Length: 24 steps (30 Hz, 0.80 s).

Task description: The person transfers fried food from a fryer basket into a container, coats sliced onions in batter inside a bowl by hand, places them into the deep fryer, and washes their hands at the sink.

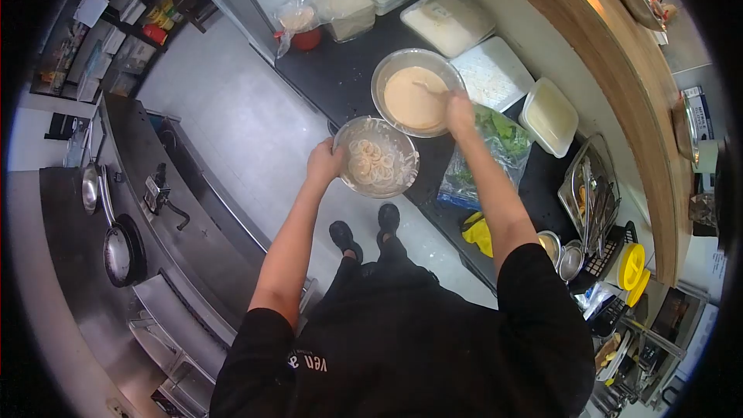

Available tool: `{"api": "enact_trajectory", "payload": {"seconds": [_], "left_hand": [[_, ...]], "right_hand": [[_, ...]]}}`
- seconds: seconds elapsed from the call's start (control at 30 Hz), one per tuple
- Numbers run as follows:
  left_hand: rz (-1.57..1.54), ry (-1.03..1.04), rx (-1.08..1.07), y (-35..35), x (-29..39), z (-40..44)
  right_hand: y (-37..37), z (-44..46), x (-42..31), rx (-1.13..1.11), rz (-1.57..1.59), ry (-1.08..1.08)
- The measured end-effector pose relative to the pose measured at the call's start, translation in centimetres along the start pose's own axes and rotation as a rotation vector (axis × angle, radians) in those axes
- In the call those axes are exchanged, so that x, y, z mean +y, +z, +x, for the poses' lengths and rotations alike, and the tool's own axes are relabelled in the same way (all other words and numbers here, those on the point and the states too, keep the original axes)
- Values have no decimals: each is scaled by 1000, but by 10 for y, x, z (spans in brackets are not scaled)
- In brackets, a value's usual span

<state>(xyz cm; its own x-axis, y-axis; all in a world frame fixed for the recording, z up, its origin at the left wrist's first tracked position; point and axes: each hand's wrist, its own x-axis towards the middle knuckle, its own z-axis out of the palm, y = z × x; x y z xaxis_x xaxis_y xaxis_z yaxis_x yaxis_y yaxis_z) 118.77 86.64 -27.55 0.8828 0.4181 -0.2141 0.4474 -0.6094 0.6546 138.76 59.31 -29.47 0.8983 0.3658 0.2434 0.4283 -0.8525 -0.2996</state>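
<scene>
My left hand [323,161] grips the rim of a metal bowl [406,174], held over the floor just beside the counter edge. Pale rings [373,161], coated in a whitish mix, lie inside it. Close by on the counter is a second metal bowl [378,91] of smooth, pale orange batter [410,104]. My right hand [459,112] is at that bowl's right side, its fingers closed on a pale stirring utensil [428,88] dipped into the batter. Batter hides the utensil's end, so its exact kind is unclear.
Behind the batter bowl are a white tray [495,73] and a lidded container [449,23]. A bag of green leaves [487,151] lies under my right forearm. A white tub [549,118] and a wire basket of utensils [590,193] stand along the wall.
</scene>
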Motion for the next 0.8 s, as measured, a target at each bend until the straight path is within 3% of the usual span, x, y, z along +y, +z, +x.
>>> {"api": "enact_trajectory", "payload": {"seconds": [0.07, 0.23, 0.37, 0.43, 0.67, 0.73, 0.8], "left_hand": [[13, 33, 67, -1, -1, 1], [0, -46, 14, -13, 6, 4], [17, -45, -17, -14, 2, 10], [-16, -37, -21, -14, 0, 11], [-58, -25, -26, -7, -11, 15], [-73, -10, -28, -8, -10, 14], [-83, 2, -24, -9, -10, 13]], "right_hand": [[7, -2, -8, -90, 14, 29], [-11, -4, -11, -510, 503, 253], [-28, -9, -14, -495, 584, 249], [-58, -20, -33, -384, 475, 87], [-110, -76, -96, -437, 475, 75], [-110, -84, -100, -234, 335, -148], [-114, -87, -106, -194, 333, -152]]}}
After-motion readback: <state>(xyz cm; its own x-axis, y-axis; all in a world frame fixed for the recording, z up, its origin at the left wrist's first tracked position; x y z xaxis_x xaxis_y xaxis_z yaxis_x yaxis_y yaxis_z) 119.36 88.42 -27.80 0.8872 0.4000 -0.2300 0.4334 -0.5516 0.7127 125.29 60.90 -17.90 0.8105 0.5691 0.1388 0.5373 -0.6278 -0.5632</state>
